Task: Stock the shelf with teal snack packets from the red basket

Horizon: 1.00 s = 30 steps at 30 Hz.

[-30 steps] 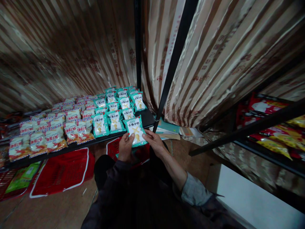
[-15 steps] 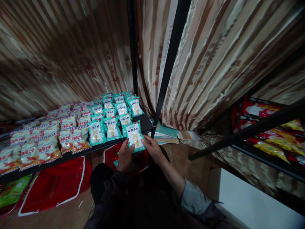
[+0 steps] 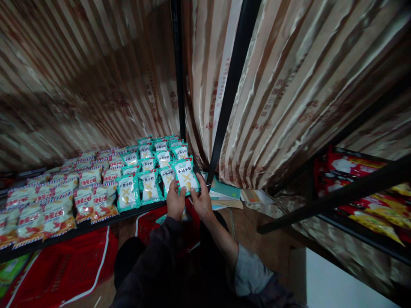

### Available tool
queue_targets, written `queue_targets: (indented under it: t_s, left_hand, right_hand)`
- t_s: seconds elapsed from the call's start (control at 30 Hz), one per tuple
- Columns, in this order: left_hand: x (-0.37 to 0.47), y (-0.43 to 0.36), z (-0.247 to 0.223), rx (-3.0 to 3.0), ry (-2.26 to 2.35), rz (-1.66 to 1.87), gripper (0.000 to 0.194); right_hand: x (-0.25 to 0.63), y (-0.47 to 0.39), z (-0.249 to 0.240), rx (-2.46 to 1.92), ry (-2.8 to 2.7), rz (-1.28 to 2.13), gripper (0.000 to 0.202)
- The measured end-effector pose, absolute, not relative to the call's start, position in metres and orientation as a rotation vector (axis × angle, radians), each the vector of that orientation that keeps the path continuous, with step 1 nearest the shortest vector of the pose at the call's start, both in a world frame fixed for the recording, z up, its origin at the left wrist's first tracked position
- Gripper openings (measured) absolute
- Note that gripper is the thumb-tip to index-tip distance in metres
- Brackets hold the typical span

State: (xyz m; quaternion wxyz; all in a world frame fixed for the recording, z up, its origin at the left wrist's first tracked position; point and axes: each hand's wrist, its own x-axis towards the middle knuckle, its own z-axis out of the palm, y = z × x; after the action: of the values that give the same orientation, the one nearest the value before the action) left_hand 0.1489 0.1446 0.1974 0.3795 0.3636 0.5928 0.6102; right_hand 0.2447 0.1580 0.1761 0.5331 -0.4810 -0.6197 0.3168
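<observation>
A teal and white snack bag [image 3: 186, 174] with dark lettering is held upright between both hands at the right end of a low black shelf [image 3: 128, 214]. My left hand [image 3: 176, 201] grips its lower left edge, thumb on the front. My right hand [image 3: 202, 199] is closed along its lower right side, with fingers partly behind the bag. Just left of it stand rows of matching teal snack bags [image 3: 149, 186]. Farther left are rows of white and orange snack bags [image 3: 85, 201] with striped edges.
Red baskets [image 3: 64, 265] sit on the floor below the shelf, one between my knees. Black posts [image 3: 233, 85] rise before striped curtains [image 3: 272, 85]. Booklets [image 3: 224, 190] lie beside the shelf end. At right, another rack holds red and yellow bags [image 3: 362, 188], near a white box [image 3: 340, 278].
Both hands have carried the snack bag forward to the shelf's right end, beside the front row. The camera view has tilted slightly upward.
</observation>
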Motion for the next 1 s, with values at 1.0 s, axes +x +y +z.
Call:
queue_targets:
  t_s: [1.0]
  left_hand:
    - [0.175, 0.208, 0.197, 1.193, 1.862, 1.337, 0.065]
  right_hand:
    - [0.236, 0.226, 0.153, -1.187, -1.49, 0.58, 0.051]
